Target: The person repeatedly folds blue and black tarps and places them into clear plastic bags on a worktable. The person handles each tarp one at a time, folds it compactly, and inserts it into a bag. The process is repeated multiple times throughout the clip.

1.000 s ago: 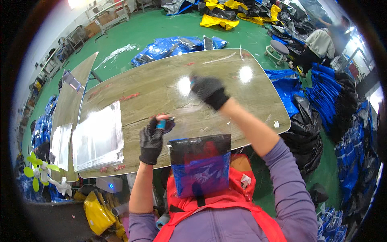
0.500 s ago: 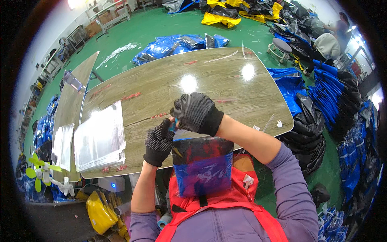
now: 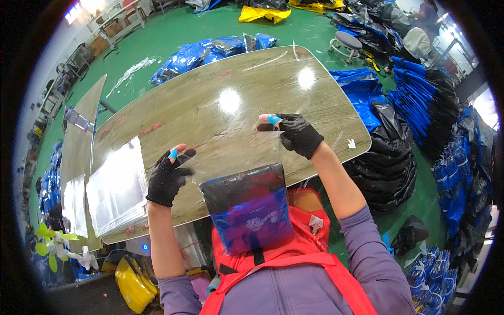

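Observation:
My left hand (image 3: 167,176), in a black dotted glove with bare fingertips and blue tape round a finger, hovers over the table's near part. Its fingers are spread and hold nothing. Farther right, my right hand (image 3: 300,135) wears a matching glove, fingers stretched to the left and blue tape on one. A faint clear sliver shows below those fingers; I cannot tell whether it touches them. Between my forearms, a folded black-and-blue packet (image 3: 252,210) in clear plastic leans at the table's near edge, over my red apron (image 3: 310,247). Neither hand touches it.
The wood-grain table (image 3: 184,113) carries a stack of clear plastic bags (image 3: 118,186) at left. A bottle (image 3: 77,119) and green fan (image 3: 52,244) are farther left. Blue wrapped bundles (image 3: 210,52) lie beyond; black and blue sheeting (image 3: 380,157) lies right.
My hands were together at the packet's top edge; now they are apart, the left farther left and the right farther right. The packet has tilted, and the whole view has shifted slightly.

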`<state>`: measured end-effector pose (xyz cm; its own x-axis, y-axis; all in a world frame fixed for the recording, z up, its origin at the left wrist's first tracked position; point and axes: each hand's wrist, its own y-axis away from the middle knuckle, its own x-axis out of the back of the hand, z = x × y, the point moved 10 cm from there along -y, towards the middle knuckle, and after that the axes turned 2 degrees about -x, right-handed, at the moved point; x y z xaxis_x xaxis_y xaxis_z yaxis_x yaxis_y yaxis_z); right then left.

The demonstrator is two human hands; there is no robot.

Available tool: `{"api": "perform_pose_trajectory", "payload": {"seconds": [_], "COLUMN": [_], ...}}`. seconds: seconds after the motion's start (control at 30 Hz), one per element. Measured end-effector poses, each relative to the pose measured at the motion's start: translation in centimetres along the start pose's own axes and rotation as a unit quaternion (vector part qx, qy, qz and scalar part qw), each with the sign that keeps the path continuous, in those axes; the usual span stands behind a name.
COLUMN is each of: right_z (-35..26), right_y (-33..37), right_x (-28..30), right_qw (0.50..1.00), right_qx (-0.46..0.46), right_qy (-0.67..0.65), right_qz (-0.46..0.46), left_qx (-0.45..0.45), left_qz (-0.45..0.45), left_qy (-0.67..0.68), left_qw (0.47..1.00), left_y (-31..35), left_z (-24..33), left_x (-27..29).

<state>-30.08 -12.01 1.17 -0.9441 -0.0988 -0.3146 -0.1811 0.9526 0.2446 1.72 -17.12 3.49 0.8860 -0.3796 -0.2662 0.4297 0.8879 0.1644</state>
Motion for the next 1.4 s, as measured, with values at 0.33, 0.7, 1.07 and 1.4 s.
{"api": "perform_pose_trajectory", "payload": {"seconds": [0.33,0.7,1.07,1.4], "right_z": [1.1,0.6,3.9,-22.7], "right_y": [14.3,12.5,22.0,23.4], "right_x": [-5.7,-8.2,43.2,25.6], "right_qw": [0.647,0.705,0.521,0.556], "right_qx": [0.275,0.378,-0.171,0.459], "right_qy": [0.709,0.590,0.636,0.481], "right_qz": [-0.058,0.110,0.542,0.499], "left_qx": [-0.204,-0.190,-0.033,0.062], "left_qz": [-0.180,0.079,0.083,-0.178], "left_qy": [-0.554,-0.264,0.070,0.155], "left_qw": [0.787,0.942,0.993,0.970], "left_y": [10.1,6.3,-11.3,-15.0], "left_z": [-2.2,-8.4,-1.7,-11.6], "left_x": [-3.8,-6.0,4.7,-9.0]}}
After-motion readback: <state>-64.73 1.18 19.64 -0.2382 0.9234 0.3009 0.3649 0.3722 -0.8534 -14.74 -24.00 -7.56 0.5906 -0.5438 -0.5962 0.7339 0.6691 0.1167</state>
